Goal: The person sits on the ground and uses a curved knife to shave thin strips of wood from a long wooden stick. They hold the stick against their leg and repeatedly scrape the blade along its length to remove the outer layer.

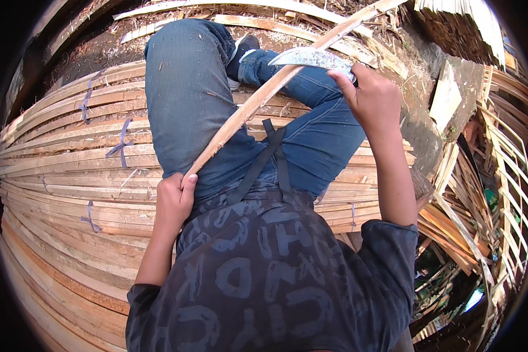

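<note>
A long, rough wooden strip (255, 104) slants across my lap, from near my waist up to the far right. My left hand (175, 198) is closed around its near end, thumb along the top. In my right hand (374, 97) is a curved knife (314, 58), pale and speckled, its pointed tip to the left. The blade lies across the strip at about its middle. My fingers hide most of the knife's handle, so its shape cannot be made out.
I sit on stacked wooden strips (70, 188) tied in bundles with purple cord (119, 144). Long pale slats (246, 22) and shavings lie on the ground beyond my feet. Split wood and thin offcuts (452, 229) are heaped at the right, beside a slatted basket-like piece (513, 176).
</note>
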Action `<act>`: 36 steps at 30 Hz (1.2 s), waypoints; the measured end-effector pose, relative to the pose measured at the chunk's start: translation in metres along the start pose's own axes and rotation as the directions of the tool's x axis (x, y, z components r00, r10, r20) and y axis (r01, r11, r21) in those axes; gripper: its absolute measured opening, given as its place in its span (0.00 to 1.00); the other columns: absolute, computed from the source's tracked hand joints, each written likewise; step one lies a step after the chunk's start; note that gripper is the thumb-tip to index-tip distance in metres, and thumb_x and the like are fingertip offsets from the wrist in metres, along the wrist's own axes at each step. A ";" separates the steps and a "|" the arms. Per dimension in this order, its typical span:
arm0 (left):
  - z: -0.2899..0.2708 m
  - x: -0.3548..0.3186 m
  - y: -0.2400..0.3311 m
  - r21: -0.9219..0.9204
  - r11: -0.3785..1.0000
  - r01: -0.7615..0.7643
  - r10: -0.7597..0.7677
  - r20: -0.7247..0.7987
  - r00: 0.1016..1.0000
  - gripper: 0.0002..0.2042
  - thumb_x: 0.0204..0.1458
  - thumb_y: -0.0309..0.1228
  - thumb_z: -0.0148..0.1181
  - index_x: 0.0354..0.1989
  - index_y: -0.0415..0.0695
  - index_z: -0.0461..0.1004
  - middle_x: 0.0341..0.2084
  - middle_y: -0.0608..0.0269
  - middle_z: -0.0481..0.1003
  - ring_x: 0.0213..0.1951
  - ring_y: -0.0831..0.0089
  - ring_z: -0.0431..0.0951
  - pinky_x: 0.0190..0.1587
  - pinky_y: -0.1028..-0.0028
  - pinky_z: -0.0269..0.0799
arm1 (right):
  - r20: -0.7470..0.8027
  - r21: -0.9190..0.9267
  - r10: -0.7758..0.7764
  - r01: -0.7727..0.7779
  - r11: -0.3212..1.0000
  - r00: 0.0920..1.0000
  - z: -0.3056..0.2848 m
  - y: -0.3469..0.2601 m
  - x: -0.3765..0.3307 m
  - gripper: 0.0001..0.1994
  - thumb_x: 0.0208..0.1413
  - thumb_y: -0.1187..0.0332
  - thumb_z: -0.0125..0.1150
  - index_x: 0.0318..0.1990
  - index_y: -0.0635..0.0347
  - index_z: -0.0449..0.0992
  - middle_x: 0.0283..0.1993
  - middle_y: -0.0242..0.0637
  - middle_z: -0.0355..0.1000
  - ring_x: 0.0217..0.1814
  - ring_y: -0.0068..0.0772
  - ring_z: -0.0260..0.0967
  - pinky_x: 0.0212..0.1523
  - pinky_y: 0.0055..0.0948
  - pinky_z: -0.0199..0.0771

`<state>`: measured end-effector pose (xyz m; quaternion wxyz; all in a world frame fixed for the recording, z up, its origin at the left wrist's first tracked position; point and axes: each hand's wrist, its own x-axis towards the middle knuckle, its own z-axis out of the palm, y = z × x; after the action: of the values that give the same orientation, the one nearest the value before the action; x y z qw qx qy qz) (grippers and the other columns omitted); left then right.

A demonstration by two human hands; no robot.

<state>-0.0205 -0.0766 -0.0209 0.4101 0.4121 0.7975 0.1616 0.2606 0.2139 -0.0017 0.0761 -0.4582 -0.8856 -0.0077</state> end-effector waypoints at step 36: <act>-0.020 0.022 -0.014 -0.287 0.945 0.159 -0.052 0.345 0.937 0.29 0.61 0.48 0.44 0.10 0.40 0.58 0.08 0.71 0.55 0.15 0.82 0.53 0.17 0.73 0.49 | 0.146 0.726 0.181 -0.230 0.648 0.973 -0.004 -0.041 -0.051 0.14 0.44 0.77 0.61 0.41 0.67 0.71 0.27 0.43 0.69 0.22 0.36 0.68 0.25 0.29 0.68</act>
<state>-0.0513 -0.0660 -0.0285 0.6066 0.3200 0.7025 0.1903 0.2569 0.1482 -0.0027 0.2284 -0.4854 -0.7569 0.3733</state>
